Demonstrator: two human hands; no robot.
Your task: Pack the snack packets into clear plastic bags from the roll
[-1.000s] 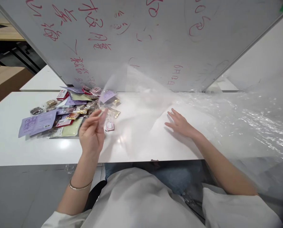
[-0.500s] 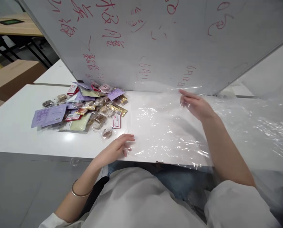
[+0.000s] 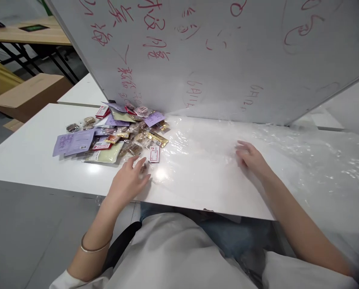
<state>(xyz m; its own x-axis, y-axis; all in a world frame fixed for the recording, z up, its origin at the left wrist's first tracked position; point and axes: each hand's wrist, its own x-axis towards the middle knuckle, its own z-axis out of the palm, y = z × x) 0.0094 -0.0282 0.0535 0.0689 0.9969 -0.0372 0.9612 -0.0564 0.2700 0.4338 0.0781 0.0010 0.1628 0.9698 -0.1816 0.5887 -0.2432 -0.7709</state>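
My left hand [image 3: 129, 178] is over the front edge of a pile of small packets, its fingers spread around a small round wrapped piece [image 3: 143, 168]. Beside those fingertips lies a red-and-white packet [image 3: 154, 154]. The pile also has purple pouches [image 3: 80, 142], a pale green pouch [image 3: 109, 154] and gold wrappers [image 3: 158, 139]. My right hand [image 3: 250, 156] is over clear plastic film [image 3: 312, 160] with its fingers loosely apart; nothing shows in its grasp. Whether either hand touches what is under it is hard to tell.
A whiteboard [image 3: 221, 60] with red writing stands along the back of the white table [image 3: 41, 160]. At the far left are a cardboard box [image 3: 31, 94] and a wooden table [image 3: 49, 35]. The film spreads over the right side.
My left hand has moved left and up to the packets, off the film's left edge. My right hand has moved down, nearer to me. The view has shifted slightly.
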